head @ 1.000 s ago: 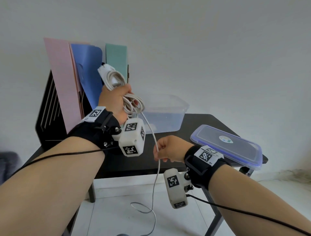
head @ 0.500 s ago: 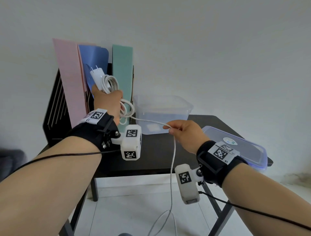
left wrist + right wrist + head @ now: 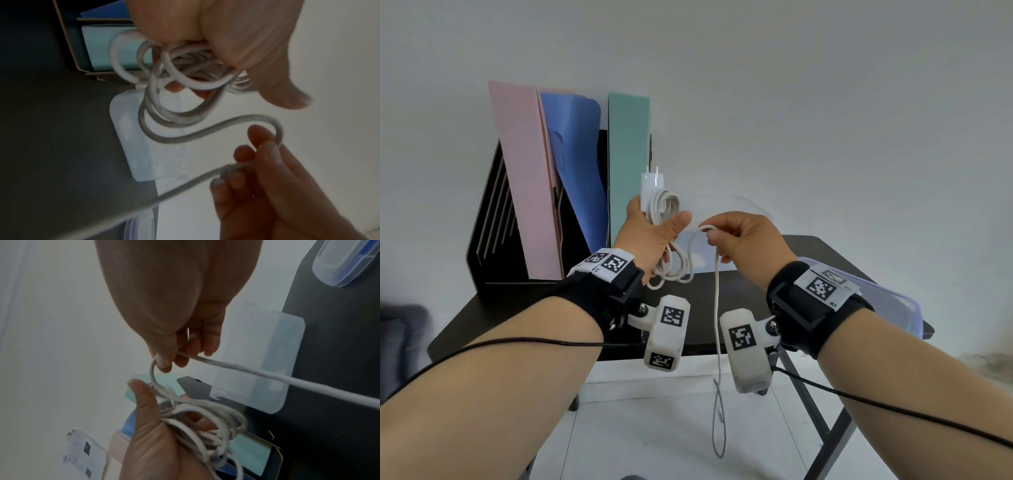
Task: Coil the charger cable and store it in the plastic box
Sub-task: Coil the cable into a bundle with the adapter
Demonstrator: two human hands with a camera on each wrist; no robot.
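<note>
My left hand (image 3: 664, 222) is raised above the table and grips the white charger plug (image 3: 650, 186), prongs up, with several loops of the white cable (image 3: 671, 260) hanging from my palm. The loops (image 3: 185, 81) bunch under my fingers. Just to the right, my right hand (image 3: 714, 236) pinches the free cable (image 3: 717, 325) between thumb and forefinger, bending it into a small loop (image 3: 153, 368). From there the rest hangs down to the floor. The clear plastic box (image 3: 257, 361) stands open on the table behind my hands and is mostly hidden in the head view.
The box's clear, blue-rimmed lid (image 3: 893, 301) lies at the right end of the black table (image 3: 739, 294). A black file holder (image 3: 493, 219) with pink, blue and green folders stands at the back left. A white wall is behind.
My right hand has brought the pinched cable up and left, close to my left hand. My left hand has moved right, away from the folders, still holding the plug and loops.
</note>
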